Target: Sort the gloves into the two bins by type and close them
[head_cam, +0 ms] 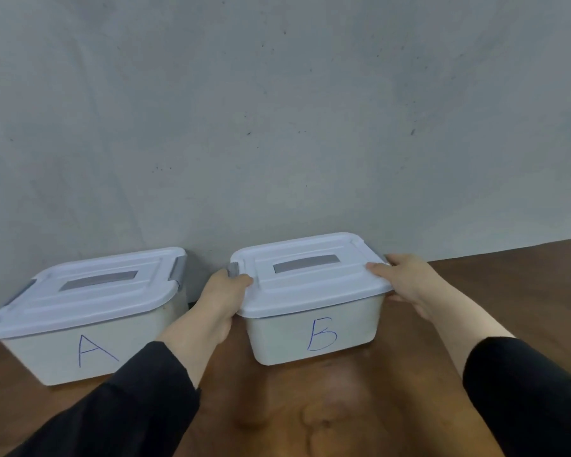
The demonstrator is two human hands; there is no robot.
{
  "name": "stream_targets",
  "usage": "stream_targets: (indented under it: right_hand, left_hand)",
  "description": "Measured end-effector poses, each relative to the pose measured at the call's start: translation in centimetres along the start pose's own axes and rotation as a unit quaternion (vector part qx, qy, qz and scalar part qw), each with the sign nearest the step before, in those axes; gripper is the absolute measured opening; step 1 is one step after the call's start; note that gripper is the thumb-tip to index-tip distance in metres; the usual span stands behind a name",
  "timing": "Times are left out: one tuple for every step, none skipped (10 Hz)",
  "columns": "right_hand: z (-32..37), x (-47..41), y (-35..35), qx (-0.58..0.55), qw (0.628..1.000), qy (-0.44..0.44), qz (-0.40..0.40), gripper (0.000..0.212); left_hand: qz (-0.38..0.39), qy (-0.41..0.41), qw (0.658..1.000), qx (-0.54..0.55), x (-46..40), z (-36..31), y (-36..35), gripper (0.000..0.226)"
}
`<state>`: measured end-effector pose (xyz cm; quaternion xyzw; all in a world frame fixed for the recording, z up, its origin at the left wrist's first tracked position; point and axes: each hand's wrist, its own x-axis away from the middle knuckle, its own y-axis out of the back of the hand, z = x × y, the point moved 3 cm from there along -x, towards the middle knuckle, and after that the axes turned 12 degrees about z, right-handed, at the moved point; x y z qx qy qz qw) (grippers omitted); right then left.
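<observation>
Two white plastic bins stand side by side on a brown wooden table against a grey wall. Bin A (93, 354) is on the left with its pale blue lid (86, 291) on and grey side latches. Bin B (314, 334) is on the right, also covered by a pale blue lid (310, 275). My left hand (223, 296) grips the left end of bin B's lid, thumb on top by the grey latch. My right hand (406, 280) grips the lid's right end, thumb on top. No gloves are visible; the bins' contents are hidden.
The wooden table (310, 407) stretches toward me in front of the bins and off to the right of bin B. The grey wall (277, 127) stands directly behind both bins. A narrow gap separates the two bins.
</observation>
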<state>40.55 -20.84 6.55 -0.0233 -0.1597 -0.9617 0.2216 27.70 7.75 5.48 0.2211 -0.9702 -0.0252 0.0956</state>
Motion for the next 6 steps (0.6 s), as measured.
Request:
stream_targets:
  right_hand:
    - [0.4,-0.1,0.0,0.061,0.997,0.042,-0.020,0.013]
    - [0.1,-0.7,0.3,0.095,0.994,0.050,-0.017,0.016]
    - [-0.2,-1.7,0.6,0.165,0.984,0.060,-0.009,0.031]
    - [0.0,-1.9,0.6,0.234,0.971,0.053,-0.001,0.030]
    - [1.0,-1.5,0.9,0.301,0.952,0.047,0.021,0.032]
    - [3.5,-0.3,1.8,0.347,0.935,0.061,0.039,0.061]
  left_hand:
    - [-0.011,-0.010,0.998,-0.057,-0.2,-0.3,0.1,0.029]
    - [-0.008,-0.007,0.994,-0.105,-0.1,-0.4,0.3,0.033]
    - [-0.009,0.000,0.993,-0.121,-0.3,-0.1,0.7,0.046]
    - [-0.017,-0.003,0.984,-0.176,-0.3,-0.5,0.7,0.040]
    - [-0.039,0.026,0.930,-0.365,0.1,-2.0,0.5,0.053]
    - [-0.048,0.005,0.891,-0.452,1.6,-4.6,0.0,0.062]
